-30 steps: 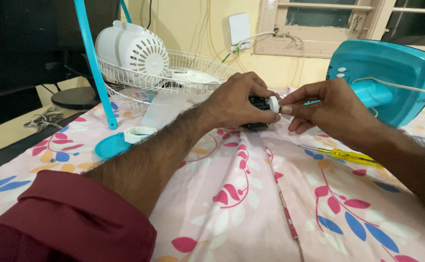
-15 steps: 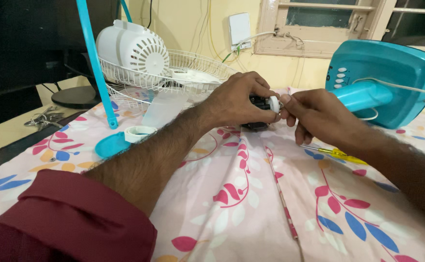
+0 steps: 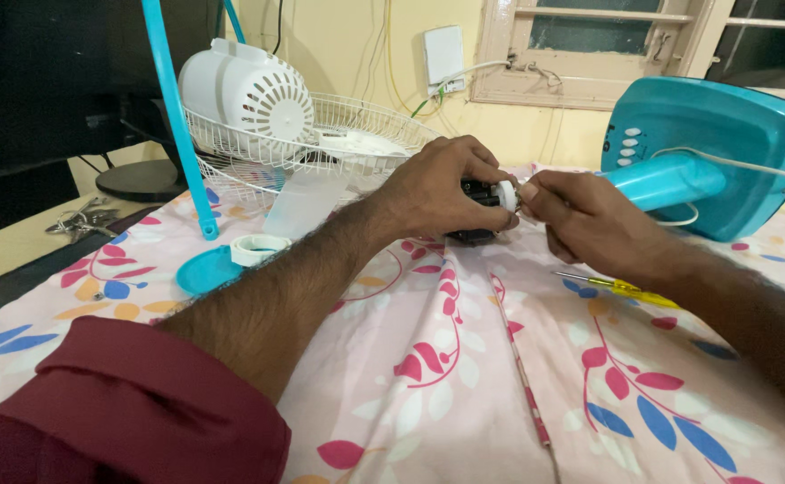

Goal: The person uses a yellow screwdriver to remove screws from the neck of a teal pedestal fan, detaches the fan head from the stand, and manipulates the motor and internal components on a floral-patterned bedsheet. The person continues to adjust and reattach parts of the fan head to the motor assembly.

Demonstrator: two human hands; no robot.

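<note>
My left hand [image 3: 435, 186] is wrapped over a small black fan motor [image 3: 477, 213] held just above the flowered pink cloth [image 3: 464, 376]. A small white cap [image 3: 506, 194] sits on the motor's end. My right hand [image 3: 590, 226] pinches at that white cap with thumb and fingers, right against the left hand. Most of the motor is hidden under my left fingers.
A turquoise fan base with its stand [image 3: 706, 152] lies on its side at the right. A white wire fan guard [image 3: 321, 134] and white motor housing [image 3: 245, 90] sit at the back. A yellow-handled screwdriver [image 3: 621, 289], a turquoise disc [image 3: 204, 269] and a white ring [image 3: 260, 247] lie on the cloth.
My right hand has shifted slightly left and closer onto the white cap. The left hand keeps its hold on the motor.
</note>
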